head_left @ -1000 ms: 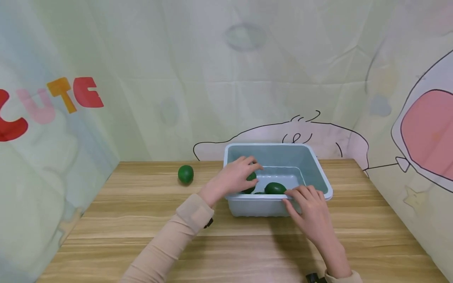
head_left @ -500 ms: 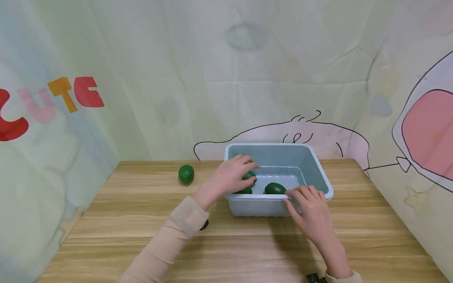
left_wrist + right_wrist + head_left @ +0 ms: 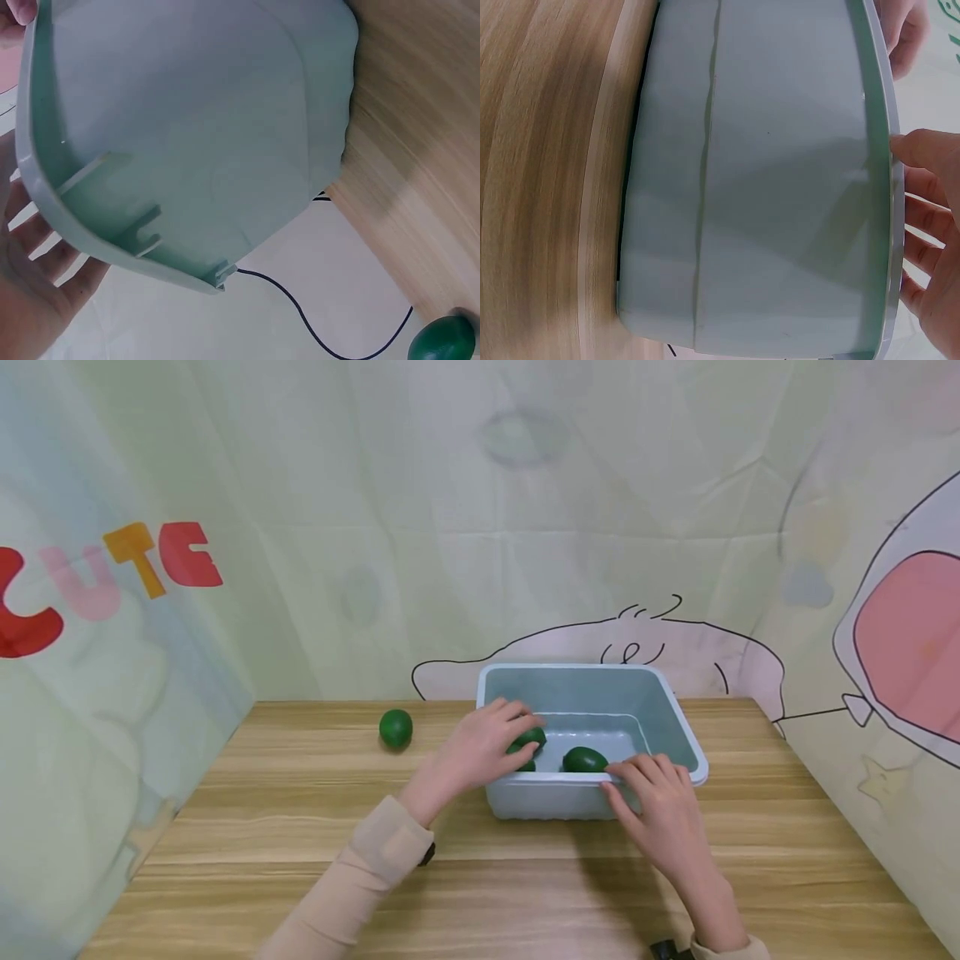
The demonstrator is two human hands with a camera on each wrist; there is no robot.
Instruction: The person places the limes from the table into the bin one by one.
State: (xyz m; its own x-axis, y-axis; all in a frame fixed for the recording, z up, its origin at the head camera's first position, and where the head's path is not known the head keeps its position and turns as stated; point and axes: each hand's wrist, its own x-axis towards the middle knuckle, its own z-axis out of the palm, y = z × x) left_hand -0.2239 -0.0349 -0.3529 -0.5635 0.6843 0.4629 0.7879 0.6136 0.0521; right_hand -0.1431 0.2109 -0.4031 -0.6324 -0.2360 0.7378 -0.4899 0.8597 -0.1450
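My left hand [image 3: 487, 745] reaches over the left side of the light blue plastic basin [image 3: 551, 799], its fingers loosely bent above two dark green oval fruits, which look like avocados. One avocado [image 3: 534, 737] shows between fingers and thumb; another lies in front of it, partly hidden by the thumb. In the left wrist view the fingers of the left hand [image 3: 34, 277] extend past the basin's rim. My right hand [image 3: 663, 814] holds the basin's front rim at the right, thumb outside and fingertips inside. Near those fingertips a third avocado [image 3: 585, 760] lies in the basin.
A single green avocado [image 3: 396, 729] rests on the wooden table [image 3: 300, 802] left of the basin, near the back edge. Printed cloth [image 3: 337, 568] hangs behind and at both sides. The left wrist view shows a thin black cable [image 3: 300, 309] beyond the table.
My left hand has let go of an avocado inside the basin's left part and drawn back slightly left. The right hand stays on the rim.
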